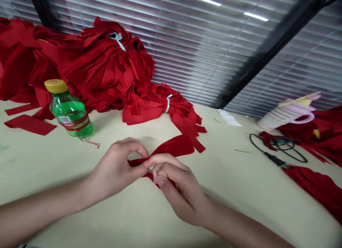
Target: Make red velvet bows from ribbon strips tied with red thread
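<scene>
Bottle (71,110) left of strip (175,146), bundles (107,70) behind

readable text: none | green bottle (70,108): barcode-like label (64,120), too small to read

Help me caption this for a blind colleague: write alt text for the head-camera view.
A person's left hand pinches a red cloth strip over a pale table, the right hand close against it. Behind are red cloth bundles; a green bottle wound with red thread stands left, a striped mug right.
</scene>
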{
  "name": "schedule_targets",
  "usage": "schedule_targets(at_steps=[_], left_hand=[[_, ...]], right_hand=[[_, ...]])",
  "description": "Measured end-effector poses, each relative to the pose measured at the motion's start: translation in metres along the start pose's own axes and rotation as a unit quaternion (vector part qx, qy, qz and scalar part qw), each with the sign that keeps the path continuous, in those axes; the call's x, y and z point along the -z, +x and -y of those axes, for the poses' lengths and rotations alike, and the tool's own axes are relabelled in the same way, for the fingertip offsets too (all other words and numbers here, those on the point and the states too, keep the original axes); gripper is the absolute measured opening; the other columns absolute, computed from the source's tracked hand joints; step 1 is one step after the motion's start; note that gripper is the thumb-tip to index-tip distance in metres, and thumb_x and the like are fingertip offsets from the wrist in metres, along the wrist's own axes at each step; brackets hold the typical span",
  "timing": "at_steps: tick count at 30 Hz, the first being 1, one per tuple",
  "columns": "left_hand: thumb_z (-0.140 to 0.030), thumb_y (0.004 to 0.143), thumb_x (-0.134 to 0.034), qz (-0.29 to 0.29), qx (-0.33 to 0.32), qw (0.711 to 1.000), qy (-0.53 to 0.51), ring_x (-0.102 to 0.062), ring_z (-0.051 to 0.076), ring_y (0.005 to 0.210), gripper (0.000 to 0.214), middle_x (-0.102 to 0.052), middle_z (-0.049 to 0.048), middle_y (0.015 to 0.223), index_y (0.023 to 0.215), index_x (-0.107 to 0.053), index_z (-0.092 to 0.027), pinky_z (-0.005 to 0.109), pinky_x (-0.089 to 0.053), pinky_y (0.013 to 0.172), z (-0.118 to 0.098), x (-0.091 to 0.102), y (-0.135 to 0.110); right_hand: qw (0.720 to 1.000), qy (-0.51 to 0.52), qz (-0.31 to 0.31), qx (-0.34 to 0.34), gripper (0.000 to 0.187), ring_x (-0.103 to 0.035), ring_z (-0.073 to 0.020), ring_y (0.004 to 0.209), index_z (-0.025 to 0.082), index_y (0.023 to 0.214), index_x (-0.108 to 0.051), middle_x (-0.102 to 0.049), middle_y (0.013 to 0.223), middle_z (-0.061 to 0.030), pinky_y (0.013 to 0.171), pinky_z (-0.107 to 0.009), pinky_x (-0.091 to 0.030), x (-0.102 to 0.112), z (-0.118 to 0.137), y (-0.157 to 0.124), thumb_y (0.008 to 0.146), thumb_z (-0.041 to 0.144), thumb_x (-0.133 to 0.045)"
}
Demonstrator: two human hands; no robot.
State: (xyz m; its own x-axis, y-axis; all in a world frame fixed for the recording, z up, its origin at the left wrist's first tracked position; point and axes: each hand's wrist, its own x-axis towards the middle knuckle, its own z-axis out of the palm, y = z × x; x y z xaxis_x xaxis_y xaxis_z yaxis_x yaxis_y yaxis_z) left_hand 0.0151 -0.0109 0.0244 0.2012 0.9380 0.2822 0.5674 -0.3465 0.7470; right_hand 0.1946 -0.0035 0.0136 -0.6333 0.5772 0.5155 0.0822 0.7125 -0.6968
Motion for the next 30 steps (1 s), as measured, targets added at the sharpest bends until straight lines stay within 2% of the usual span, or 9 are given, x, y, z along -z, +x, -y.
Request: schedule_targets(at_steps=[4, 6, 10, 14, 18, 21, 23, 26, 30], left_hand=[[-0.017, 0.072, -0.058, 0.002, 0.001, 1.000, -0.018, -0.056, 0.011, 0.063, 0.004, -0.061, -0.0014, 0.070, 0.069, -0.061, -0.019, 0.019, -0.042, 0.054, -0.002, -0.004, -0.003], [-0.017, 0.072, -0.057, -0.012, 0.024, 0.999, -0.043, -0.052, 0.008, 0.054, 0.004, -0.060, -0.0010, 0.071, 0.070, -0.060, -0.018, 0.016, -0.037, 0.044, -0.003, -0.006, -0.004], [-0.021, 0.071, -0.058, -0.010, 0.124, 0.983, -0.135, -0.038, 0.004, 0.038, 0.005, -0.056, -0.0027, 0.064, 0.070, -0.058, -0.017, 0.015, -0.026, 0.032, -0.007, -0.008, -0.004], [-0.025, 0.070, -0.063, 0.006, 0.204, 0.954, -0.219, -0.045, 0.006, 0.043, 0.011, -0.056, -0.0031, 0.059, 0.075, -0.060, -0.016, 0.016, -0.035, 0.038, -0.007, -0.009, -0.004], [-0.024, 0.072, -0.064, 0.030, 0.227, 0.896, -0.379, -0.058, 0.010, 0.060, 0.008, -0.063, -0.0008, 0.066, 0.072, -0.062, -0.016, 0.020, -0.048, 0.058, -0.005, -0.012, -0.004], [-0.022, 0.076, -0.062, 0.057, 0.253, 0.840, -0.477, -0.060, 0.009, 0.062, 0.008, -0.064, -0.0009, 0.066, 0.070, -0.062, -0.016, 0.020, -0.049, 0.063, -0.004, -0.015, -0.004], [-0.021, 0.078, -0.061, 0.080, 0.241, 0.822, -0.510, -0.061, 0.009, 0.063, 0.008, -0.065, -0.0006, 0.066, 0.072, -0.062, -0.016, 0.021, -0.049, 0.065, -0.002, -0.014, -0.004], [-0.022, 0.081, -0.058, 0.148, 0.164, 0.851, -0.477, -0.061, 0.012, 0.068, 0.008, -0.064, 0.0016, 0.071, 0.076, -0.061, -0.016, 0.023, -0.049, 0.066, 0.000, -0.007, -0.003], [-0.016, 0.081, -0.057, 0.235, 0.003, 0.924, -0.300, -0.057, 0.014, 0.077, 0.003, -0.061, 0.0045, 0.083, 0.082, -0.059, -0.015, 0.024, -0.046, 0.065, -0.002, 0.008, 0.000]], right_hand=[[0.995, 0.048, -0.065, -0.051, 0.022, -0.050, -0.0111, 0.065, 0.018, 0.069, -0.041, -0.052, 0.074, -0.0030, 0.059, -0.027, -0.047, -0.005, -0.001, -0.001, 0.088, 0.013, -0.031], [0.995, 0.038, -0.068, -0.063, 0.021, -0.047, -0.0106, 0.062, 0.018, 0.068, -0.039, -0.048, 0.069, -0.0017, 0.056, -0.025, -0.045, -0.009, 0.001, -0.002, 0.087, 0.013, -0.032], [0.997, 0.009, -0.061, -0.045, 0.017, -0.044, -0.0101, 0.061, 0.018, 0.068, -0.038, -0.046, 0.068, -0.0008, 0.054, -0.024, -0.042, -0.015, 0.004, -0.004, 0.082, 0.009, -0.035], [0.994, 0.027, -0.083, -0.063, 0.019, -0.046, -0.0098, 0.062, 0.018, 0.066, -0.038, -0.046, 0.067, -0.0004, 0.055, -0.023, -0.041, -0.015, 0.003, -0.003, 0.083, 0.009, -0.034], [0.992, 0.058, -0.093, -0.064, 0.018, -0.046, -0.0100, 0.062, 0.017, 0.066, -0.039, -0.047, 0.067, -0.0005, 0.056, -0.024, -0.041, -0.015, 0.001, -0.003, 0.082, 0.009, -0.036], [0.985, 0.099, -0.117, -0.083, 0.019, -0.046, -0.0107, 0.062, 0.018, 0.064, -0.039, -0.046, 0.065, -0.0006, 0.057, -0.025, -0.042, -0.019, -0.001, -0.003, 0.082, 0.011, -0.036], [0.975, 0.156, -0.125, -0.099, 0.019, -0.046, -0.0110, 0.062, 0.018, 0.063, -0.039, -0.046, 0.064, -0.0006, 0.057, -0.026, -0.041, -0.019, -0.001, -0.002, 0.081, 0.012, -0.036], [0.934, 0.299, -0.103, -0.165, 0.018, -0.042, -0.0099, 0.056, 0.018, 0.061, -0.039, -0.042, 0.059, 0.0016, 0.054, -0.024, -0.039, -0.011, -0.003, 0.001, 0.079, 0.014, -0.038], [0.853, 0.443, 0.017, -0.274, 0.015, -0.037, -0.0073, 0.049, 0.016, 0.057, -0.040, -0.040, 0.057, 0.0025, 0.046, -0.022, -0.031, 0.012, -0.005, 0.008, 0.071, 0.013, -0.043]])
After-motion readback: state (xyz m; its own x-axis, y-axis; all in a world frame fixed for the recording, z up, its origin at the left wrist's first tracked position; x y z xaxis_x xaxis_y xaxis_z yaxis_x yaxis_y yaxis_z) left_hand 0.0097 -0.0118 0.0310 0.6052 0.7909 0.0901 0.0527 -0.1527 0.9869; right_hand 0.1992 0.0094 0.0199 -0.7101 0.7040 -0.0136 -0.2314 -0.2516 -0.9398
